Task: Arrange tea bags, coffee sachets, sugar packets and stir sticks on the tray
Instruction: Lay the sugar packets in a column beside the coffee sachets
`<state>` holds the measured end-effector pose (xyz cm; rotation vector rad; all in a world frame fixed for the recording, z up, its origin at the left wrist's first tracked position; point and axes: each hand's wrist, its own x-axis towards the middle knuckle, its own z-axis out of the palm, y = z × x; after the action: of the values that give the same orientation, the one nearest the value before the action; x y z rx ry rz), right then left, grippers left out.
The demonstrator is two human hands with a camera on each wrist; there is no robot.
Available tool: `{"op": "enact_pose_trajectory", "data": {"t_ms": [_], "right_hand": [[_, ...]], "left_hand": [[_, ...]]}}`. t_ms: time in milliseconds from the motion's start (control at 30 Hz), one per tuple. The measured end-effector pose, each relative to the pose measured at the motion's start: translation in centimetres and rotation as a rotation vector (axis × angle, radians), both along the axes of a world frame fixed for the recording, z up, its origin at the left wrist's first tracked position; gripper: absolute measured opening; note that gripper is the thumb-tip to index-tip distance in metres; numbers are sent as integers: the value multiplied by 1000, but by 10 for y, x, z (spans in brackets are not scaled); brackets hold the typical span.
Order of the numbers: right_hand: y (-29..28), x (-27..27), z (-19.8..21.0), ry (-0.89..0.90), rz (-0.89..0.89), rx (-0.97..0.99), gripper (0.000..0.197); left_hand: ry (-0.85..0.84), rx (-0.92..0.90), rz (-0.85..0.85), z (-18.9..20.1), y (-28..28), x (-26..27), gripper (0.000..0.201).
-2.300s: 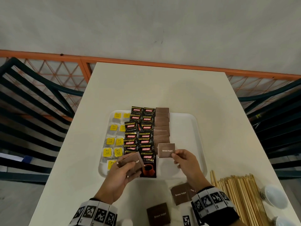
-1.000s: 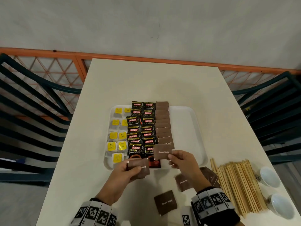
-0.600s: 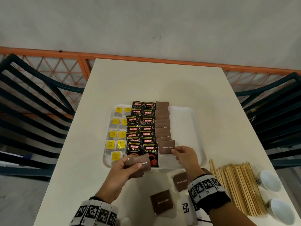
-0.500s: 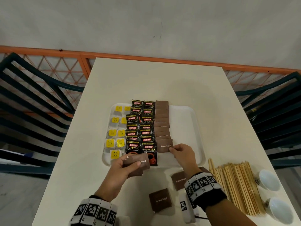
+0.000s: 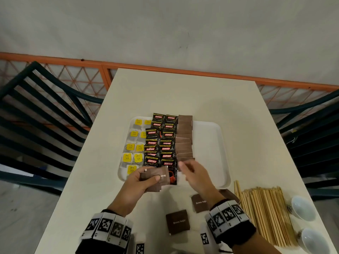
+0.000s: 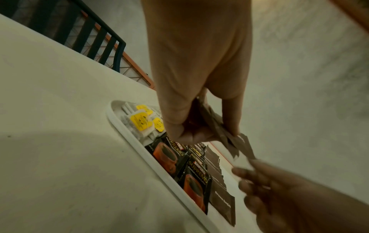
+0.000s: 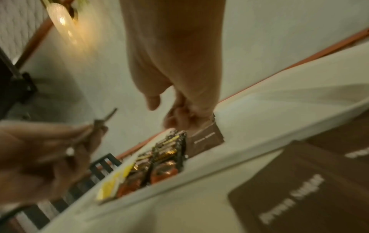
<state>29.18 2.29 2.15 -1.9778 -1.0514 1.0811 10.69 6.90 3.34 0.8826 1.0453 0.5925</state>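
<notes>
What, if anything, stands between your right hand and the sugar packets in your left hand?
Nothing visible does. The right hand is close beside the sugar packets the left hand grips, with only open air above a coffee sachet between.

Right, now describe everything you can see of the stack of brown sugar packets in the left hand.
The stack of brown sugar packets is a thin sheaf of flat, matte brown sachets, paper-like, with white "Brown Sugar" lettering partly visible on the top one. The left hand grips it, thumb across the top and fingers curled beneath, just above the near edge of the white tray. In the left wrist view the packets fan out edge-on; their count cannot be told.
</notes>
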Motion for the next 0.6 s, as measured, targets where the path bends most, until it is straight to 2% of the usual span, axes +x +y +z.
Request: {"op": "enact_pose_trajectory", "data": {"t_ms": [67, 167, 300, 400, 500, 600], "right_hand": [[-3, -10, 14, 196, 180, 17, 19], [-4, -15, 21, 259, 221, 61, 14], [-5, -13, 21, 175, 221, 36, 16], [-8, -9, 23, 23, 267, 21, 17], [-7, -4, 29, -151, 273, 78, 18], [-7, -2, 34, -84, 228, 126, 13]], "left_hand": [[16, 24, -10, 1, -1, 1, 25], [32, 30, -30, 1, -4, 3, 25], [26, 7, -39, 3, -6, 3, 13], [78, 59, -107, 4, -6, 1, 14], [63, 25, -116, 3, -7, 0, 14], [57, -53, -79, 3, -5, 0, 16]]}}
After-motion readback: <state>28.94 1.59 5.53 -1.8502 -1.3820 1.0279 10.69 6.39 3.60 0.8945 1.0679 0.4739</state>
